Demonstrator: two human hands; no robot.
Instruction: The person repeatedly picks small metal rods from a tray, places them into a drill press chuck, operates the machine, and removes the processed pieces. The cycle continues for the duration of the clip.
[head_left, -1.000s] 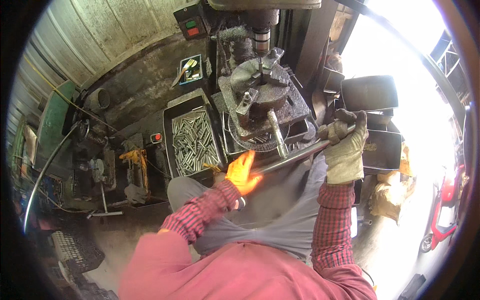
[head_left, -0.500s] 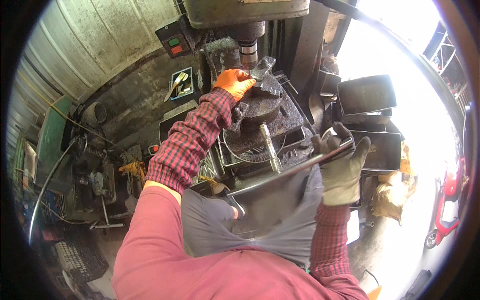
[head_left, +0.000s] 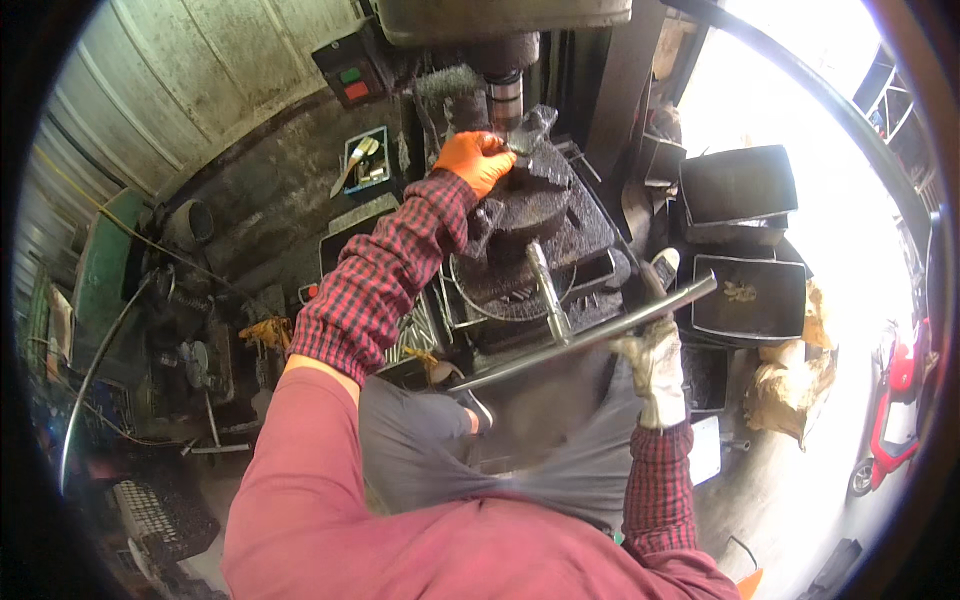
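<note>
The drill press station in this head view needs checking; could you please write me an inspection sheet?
Surface: round dark machine table, grimy.
Job's things: chuck-like fixture under the spindle; long metal bar.
Clutter: tray of metal parts; black bins; small blue tray of tools.
Grippers: left hand, orange glove, on the fixture; right hand, pale glove, grips the bar.
Cables: thin yellow wire along the wall.
Surroundings: corrugated wall; red-and-green switch box; bright daylight to the right.

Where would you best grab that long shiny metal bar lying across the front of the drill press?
Probably the metal bar is best gripped near its right end, coming from below on the person's side, as the right hand does. It slants free there, while its left stretch runs low beside the machine table.
</note>
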